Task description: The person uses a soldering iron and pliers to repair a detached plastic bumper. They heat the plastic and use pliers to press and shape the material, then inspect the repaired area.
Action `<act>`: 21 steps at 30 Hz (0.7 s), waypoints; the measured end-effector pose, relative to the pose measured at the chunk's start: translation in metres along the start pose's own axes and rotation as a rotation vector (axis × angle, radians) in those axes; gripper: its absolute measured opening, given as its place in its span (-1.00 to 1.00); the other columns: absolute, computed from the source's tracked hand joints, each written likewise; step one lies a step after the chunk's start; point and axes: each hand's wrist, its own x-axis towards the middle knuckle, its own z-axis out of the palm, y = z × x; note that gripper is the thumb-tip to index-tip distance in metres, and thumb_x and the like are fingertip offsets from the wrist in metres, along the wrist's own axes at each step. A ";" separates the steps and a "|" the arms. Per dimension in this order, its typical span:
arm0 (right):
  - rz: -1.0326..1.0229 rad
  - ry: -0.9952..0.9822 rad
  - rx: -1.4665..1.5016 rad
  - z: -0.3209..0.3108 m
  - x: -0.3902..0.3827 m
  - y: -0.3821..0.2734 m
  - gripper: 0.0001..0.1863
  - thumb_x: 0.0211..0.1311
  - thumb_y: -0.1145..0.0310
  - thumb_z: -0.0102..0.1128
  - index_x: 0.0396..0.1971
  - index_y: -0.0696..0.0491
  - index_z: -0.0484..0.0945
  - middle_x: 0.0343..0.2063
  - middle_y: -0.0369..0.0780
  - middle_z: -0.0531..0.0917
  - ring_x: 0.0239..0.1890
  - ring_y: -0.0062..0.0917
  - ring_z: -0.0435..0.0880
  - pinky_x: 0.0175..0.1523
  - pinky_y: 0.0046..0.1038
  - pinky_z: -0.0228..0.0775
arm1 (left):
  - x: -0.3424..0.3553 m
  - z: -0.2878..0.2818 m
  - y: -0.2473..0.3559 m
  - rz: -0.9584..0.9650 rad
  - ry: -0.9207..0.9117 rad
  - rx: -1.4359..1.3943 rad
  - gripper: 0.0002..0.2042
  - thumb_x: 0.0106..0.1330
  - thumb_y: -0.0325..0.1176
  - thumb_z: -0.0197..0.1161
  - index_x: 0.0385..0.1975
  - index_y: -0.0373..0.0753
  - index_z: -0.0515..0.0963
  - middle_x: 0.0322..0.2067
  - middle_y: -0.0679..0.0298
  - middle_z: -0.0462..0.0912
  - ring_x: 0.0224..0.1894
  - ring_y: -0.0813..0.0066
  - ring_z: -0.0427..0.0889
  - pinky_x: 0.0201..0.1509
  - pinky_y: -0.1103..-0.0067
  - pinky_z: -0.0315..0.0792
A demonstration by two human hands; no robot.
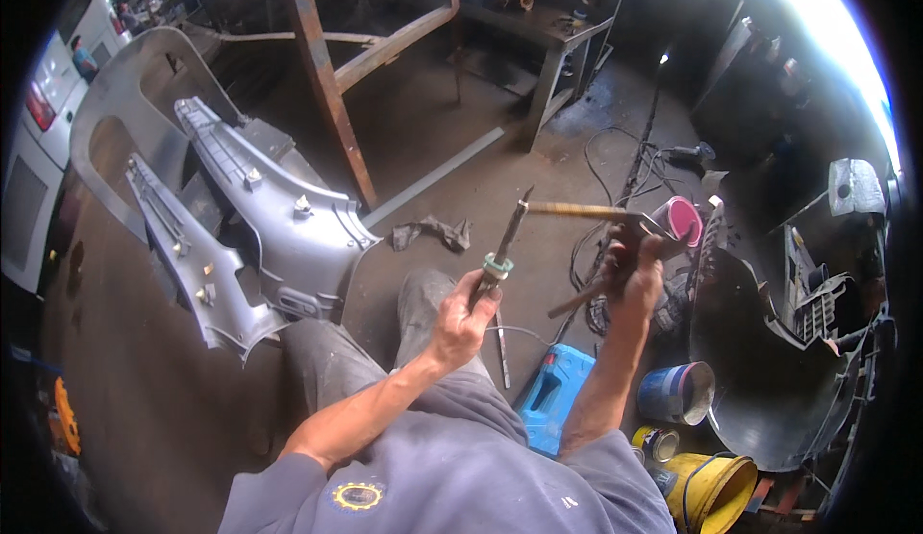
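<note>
My left hand [460, 324] is closed around the handle of a soldering iron [507, 246] with a pale green collar, its dark tip pointing up. A thin cord trails to the right from below that hand. In my closed right hand [636, 265], partly smeared by motion, is a long tan-brown stick-like tool [582, 211]; its kind is unclear. The tool's far end meets or overlaps the iron near the tip. A darker rod [580, 298] sticks out below the same hand; whether it belongs to that tool I cannot tell.
Silver-grey car trim panels [274, 212] lie at my left. A blue case [558, 395], paint cans [676, 393] and a yellow bucket [716, 496] stand at lower right. Beyond my right hand are a pink-topped can [680, 220], cables and a black bumper-like part [769, 371]. A rusty frame [332, 82] rises ahead.
</note>
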 end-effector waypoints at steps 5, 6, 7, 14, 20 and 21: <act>-0.161 0.147 0.006 -0.045 -0.047 -0.080 -0.36 0.29 -0.19 0.14 -0.01 0.16 0.48 -0.34 -0.22 0.59 -0.43 -0.59 0.57 -0.45 -0.54 0.45 | -0.008 -0.004 0.013 -0.004 -0.056 -0.061 -0.72 0.38 -0.37 0.23 0.02 -0.30 0.45 -0.45 0.42 0.55 -0.40 0.71 0.46 -0.31 0.68 0.39; -0.116 0.075 0.074 -0.043 -0.062 -0.080 -0.40 0.31 -0.15 0.12 -0.04 0.16 0.50 -0.34 -0.18 0.61 -0.44 -0.54 0.60 -0.46 -0.51 0.49 | -0.007 -0.003 0.013 0.034 -0.053 -0.060 -0.71 0.36 -0.39 0.25 0.02 -0.30 0.43 -0.44 0.44 0.55 -0.43 0.69 0.46 -0.33 0.66 0.41; -0.070 0.002 0.141 -0.036 -0.078 -0.073 -0.44 0.33 -0.11 0.10 -0.07 0.16 0.51 -0.34 -0.13 0.63 -0.44 -0.49 0.62 -0.46 -0.48 0.52 | -0.007 -0.002 0.011 0.079 -0.044 -0.040 -0.71 0.36 -0.39 0.25 0.02 -0.30 0.44 -0.43 0.41 0.56 -0.44 0.68 0.47 -0.33 0.66 0.41; 0.655 0.008 -0.093 -0.048 -0.201 0.017 -0.62 0.32 0.10 0.19 -0.17 0.17 0.58 -0.46 -0.18 0.67 -0.62 -0.53 0.58 -0.58 -0.53 0.42 | 0.002 -0.012 0.010 0.309 -0.031 0.081 -0.69 0.39 -0.30 0.19 0.05 -0.29 0.50 -0.38 0.19 0.62 -0.39 0.55 0.54 -0.28 0.58 0.42; 0.381 0.239 -0.470 -0.075 -0.201 -0.087 -0.78 0.25 0.24 0.21 -0.34 0.11 0.55 -0.58 -0.25 0.62 -0.71 -0.70 0.50 -0.69 -0.71 0.27 | 0.008 -0.031 0.016 0.001 -0.115 0.031 -0.69 0.44 -0.26 0.13 0.07 -0.28 0.51 -0.45 0.40 0.47 -0.40 0.69 0.36 -0.30 0.67 0.34; 0.399 0.198 -0.510 -0.062 -0.192 -0.105 -0.81 0.23 0.27 0.20 -0.37 0.10 0.54 -0.61 -0.27 0.61 -0.73 -0.72 0.49 -0.69 -0.73 0.26 | 0.009 -0.030 0.014 -0.011 -0.111 -0.019 -0.68 0.44 -0.25 0.13 0.07 -0.28 0.51 -0.46 0.41 0.46 -0.40 0.69 0.36 -0.29 0.67 0.34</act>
